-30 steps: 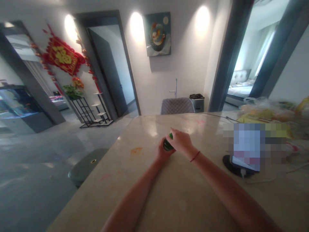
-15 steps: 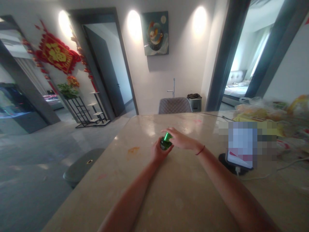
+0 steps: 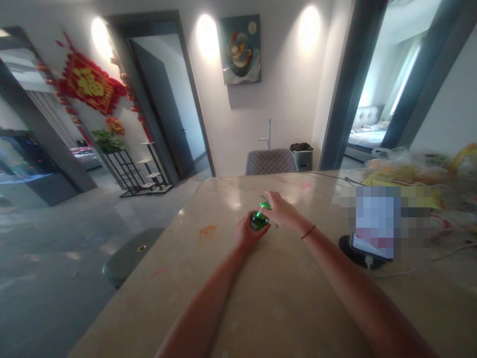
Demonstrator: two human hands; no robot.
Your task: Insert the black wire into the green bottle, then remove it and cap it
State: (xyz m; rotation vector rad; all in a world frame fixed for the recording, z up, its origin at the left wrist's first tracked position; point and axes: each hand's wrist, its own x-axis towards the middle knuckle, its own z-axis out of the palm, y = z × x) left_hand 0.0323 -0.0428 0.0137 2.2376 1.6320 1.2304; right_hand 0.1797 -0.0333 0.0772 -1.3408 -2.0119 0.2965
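A small round green bottle [image 3: 260,222] stands on the table, seen from above. My left hand [image 3: 246,231] is wrapped around its side, thumb and fingers closed on it. Over the mouth is a shiny bright green cap [image 3: 265,205], raised a little above the bottle's body. My right hand [image 3: 279,206], with a red string on the wrist, pinches this cap from the right. The fingers partly hide it, and whether it is fully apart from the bottle I cannot tell.
The beige stone table [image 3: 298,298] has orange and pink stains. On the right a phone [image 3: 372,246] leans on a dark stand with a white cable. Behind it lie plastic bags [image 3: 406,169]. A grey chair [image 3: 271,162] is at the far edge, a stool [image 3: 130,258] on the left.
My right hand has risen slightly and moved right, taking the green cap up from the bottle's body. My left hand keeps its hold on the bottle. The camera view has shifted slightly.
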